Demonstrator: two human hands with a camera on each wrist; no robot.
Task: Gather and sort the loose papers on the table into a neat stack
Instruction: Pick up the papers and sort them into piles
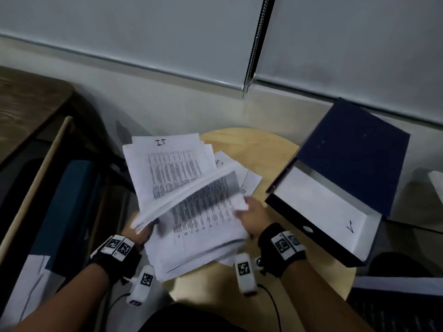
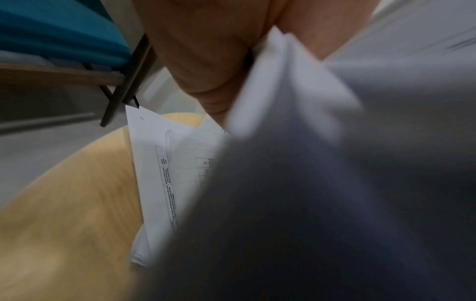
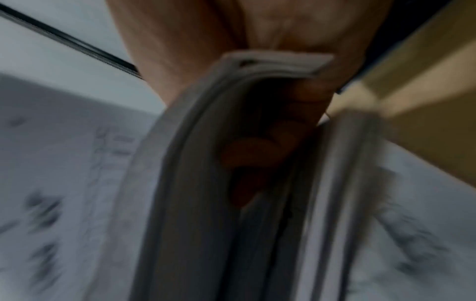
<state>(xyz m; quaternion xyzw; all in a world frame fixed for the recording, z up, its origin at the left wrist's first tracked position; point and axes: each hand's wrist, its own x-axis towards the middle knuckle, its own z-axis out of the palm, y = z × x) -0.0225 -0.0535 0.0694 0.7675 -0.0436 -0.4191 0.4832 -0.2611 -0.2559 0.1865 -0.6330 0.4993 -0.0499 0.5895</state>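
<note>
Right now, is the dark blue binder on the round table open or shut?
Open. The dark blue binder has its cover raised and tilted back, exposing white sheets inside; it rests on the right of the round table.

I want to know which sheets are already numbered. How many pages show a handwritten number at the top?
2. One page marked 11 tops the far pile; another peeks out just right of it, number partly covered. The sheaf both hands hold may hide more.

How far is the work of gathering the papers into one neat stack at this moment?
About midway. Done: most sheets are pulled into one rough pile on the round table. In hand: the left hand and right hand each grip an end of a lifted bundle. Left: the pile is fanned and crooked, and the sheet marked 11 lies askew.
</note>
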